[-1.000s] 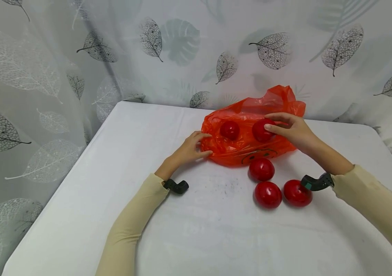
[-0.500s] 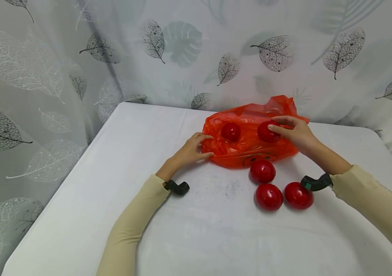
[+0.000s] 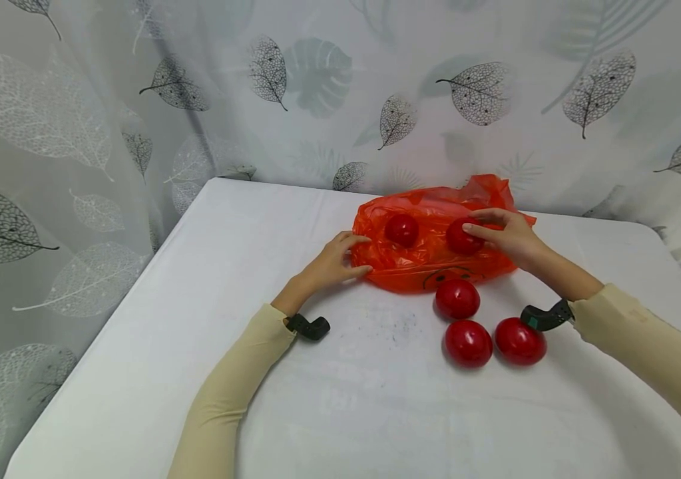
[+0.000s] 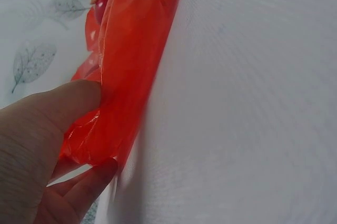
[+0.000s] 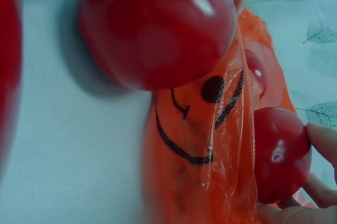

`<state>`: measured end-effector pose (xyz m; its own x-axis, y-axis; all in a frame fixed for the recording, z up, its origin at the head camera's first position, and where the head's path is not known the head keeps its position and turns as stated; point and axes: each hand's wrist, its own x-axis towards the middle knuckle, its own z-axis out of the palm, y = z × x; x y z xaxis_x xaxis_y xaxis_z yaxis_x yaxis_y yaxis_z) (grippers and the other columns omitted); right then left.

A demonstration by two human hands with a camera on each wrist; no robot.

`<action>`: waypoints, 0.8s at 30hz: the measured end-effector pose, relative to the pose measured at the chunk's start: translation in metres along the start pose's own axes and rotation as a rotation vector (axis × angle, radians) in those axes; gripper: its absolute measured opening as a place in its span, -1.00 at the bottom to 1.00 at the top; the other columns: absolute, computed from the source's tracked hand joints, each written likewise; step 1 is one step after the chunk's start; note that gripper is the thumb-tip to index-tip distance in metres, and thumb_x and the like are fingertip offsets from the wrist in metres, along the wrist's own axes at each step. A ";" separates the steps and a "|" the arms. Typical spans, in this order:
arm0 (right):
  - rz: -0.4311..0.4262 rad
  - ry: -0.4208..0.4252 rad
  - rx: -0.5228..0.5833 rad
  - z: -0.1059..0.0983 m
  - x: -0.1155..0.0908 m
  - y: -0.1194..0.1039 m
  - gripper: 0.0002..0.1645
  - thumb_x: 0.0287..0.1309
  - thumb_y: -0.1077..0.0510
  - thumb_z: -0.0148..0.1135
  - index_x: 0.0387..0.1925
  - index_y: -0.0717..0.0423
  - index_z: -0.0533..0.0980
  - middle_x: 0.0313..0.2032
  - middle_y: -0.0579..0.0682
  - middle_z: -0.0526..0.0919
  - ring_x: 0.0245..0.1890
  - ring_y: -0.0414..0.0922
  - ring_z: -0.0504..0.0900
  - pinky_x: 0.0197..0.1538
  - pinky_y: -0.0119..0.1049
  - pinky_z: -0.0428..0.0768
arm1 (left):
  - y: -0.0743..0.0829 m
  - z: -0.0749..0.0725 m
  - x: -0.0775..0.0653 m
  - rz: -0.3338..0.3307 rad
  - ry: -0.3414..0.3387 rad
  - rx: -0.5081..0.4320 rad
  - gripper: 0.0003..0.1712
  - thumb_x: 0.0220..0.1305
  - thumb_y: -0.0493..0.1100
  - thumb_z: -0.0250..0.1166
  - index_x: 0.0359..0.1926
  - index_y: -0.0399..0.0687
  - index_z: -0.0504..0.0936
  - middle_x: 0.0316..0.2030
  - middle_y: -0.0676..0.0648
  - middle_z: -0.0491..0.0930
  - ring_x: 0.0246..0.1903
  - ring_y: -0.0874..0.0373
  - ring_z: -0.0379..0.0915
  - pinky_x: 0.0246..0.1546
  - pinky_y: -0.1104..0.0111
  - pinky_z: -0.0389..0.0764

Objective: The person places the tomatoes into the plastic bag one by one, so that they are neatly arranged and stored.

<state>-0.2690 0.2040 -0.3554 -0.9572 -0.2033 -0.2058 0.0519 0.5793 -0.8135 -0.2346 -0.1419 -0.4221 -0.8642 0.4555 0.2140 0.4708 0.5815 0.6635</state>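
a leaf-print curtain (image 3: 316, 73) hung at twelve o'clock behind the white counter (image 3: 340, 406). the right hand (image 3: 512, 237) pinched a red ball (image 3: 462, 237) from three o'clock, at the mouth of the orange bag (image 3: 403, 279); the left hand (image 3: 331, 261), spread wide, touched the bag's nine o'clock end. a second ball (image 3: 401, 229) lay inside, at the first's nine o'clock. three loose balls (image 3: 468, 343) sat between the bag's five and six o'clock. placing or removing a ball seemed under way, direction unclear; either called for a steadied bag, then a gentle release or a clean lift.
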 end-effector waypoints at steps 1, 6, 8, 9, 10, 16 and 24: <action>-0.005 -0.007 -0.006 0.000 0.000 0.000 -0.11 0.25 -0.24 0.19 0.41 0.18 0.20 0.33 0.24 0.27 0.25 0.14 0.30 0.01 -0.43 0.59 | 0.000 0.000 0.000 0.001 0.001 0.001 -0.36 0.17 -0.11 0.43 0.24 -0.19 0.46 0.20 -0.23 0.39 0.15 -0.04 0.36 0.20 0.22 0.45; -0.025 -0.049 -0.081 -0.002 0.000 0.002 -0.14 0.24 -0.21 0.23 0.39 0.17 0.24 0.33 0.28 0.26 0.28 0.21 0.25 0.11 -0.20 0.59 | 0.000 0.001 0.001 0.002 0.003 0.001 -0.36 0.16 -0.11 0.43 0.23 -0.18 0.46 0.19 -0.22 0.40 0.12 -0.03 0.38 0.17 0.23 0.47; -0.039 -0.075 -0.125 -0.001 0.000 0.002 -0.17 0.24 -0.18 0.23 0.37 0.18 0.26 0.33 0.29 0.28 0.29 0.23 0.25 0.14 -0.12 0.57 | 0.000 0.001 0.000 -0.001 0.001 0.000 -0.36 0.16 -0.11 0.43 0.23 -0.18 0.46 0.19 -0.22 0.40 0.10 -0.03 0.38 0.14 0.24 0.48; -0.047 -0.091 -0.143 -0.001 0.000 0.002 -0.19 0.26 -0.16 0.23 0.36 0.18 0.27 0.32 0.29 0.29 0.29 0.23 0.25 0.16 -0.08 0.56 | 0.000 0.001 0.000 -0.003 0.001 -0.001 -0.36 0.16 -0.11 0.43 0.23 -0.18 0.46 0.19 -0.22 0.40 0.09 -0.03 0.39 0.13 0.24 0.48; -0.056 -0.106 -0.157 -0.001 0.000 0.002 -0.21 0.26 -0.15 0.23 0.36 0.20 0.27 0.31 0.30 0.30 0.28 0.24 0.25 0.16 -0.07 0.55 | 0.000 0.000 0.000 -0.005 0.001 -0.002 -0.36 0.16 -0.11 0.43 0.23 -0.18 0.46 0.19 -0.22 0.39 0.09 -0.03 0.38 0.13 0.24 0.49; -0.082 -0.148 -0.194 0.001 0.000 0.000 -0.31 0.31 -0.06 0.19 0.31 0.26 0.32 0.26 0.34 0.36 0.26 0.24 0.29 0.22 0.04 0.48 | 0.000 0.001 -0.001 -0.015 -0.008 -0.008 -0.36 0.18 -0.11 0.42 0.24 -0.18 0.45 0.20 -0.23 0.38 0.12 -0.04 0.37 0.16 0.22 0.48; -0.089 -0.157 -0.192 0.001 0.000 -0.002 -0.37 0.34 -0.01 0.18 0.28 0.28 0.34 0.25 0.35 0.38 0.25 0.23 0.30 0.23 0.06 0.46 | -0.001 0.001 0.001 -0.025 -0.014 -0.012 -0.36 0.17 -0.11 0.42 0.25 -0.16 0.45 0.21 -0.22 0.37 0.17 -0.04 0.35 0.20 0.20 0.46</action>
<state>-0.2688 0.2023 -0.3546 -0.8989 -0.3716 -0.2321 -0.1000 0.6898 -0.7171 -0.2356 -0.1412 -0.4236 -0.8729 0.4507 0.1870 0.4470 0.5847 0.6770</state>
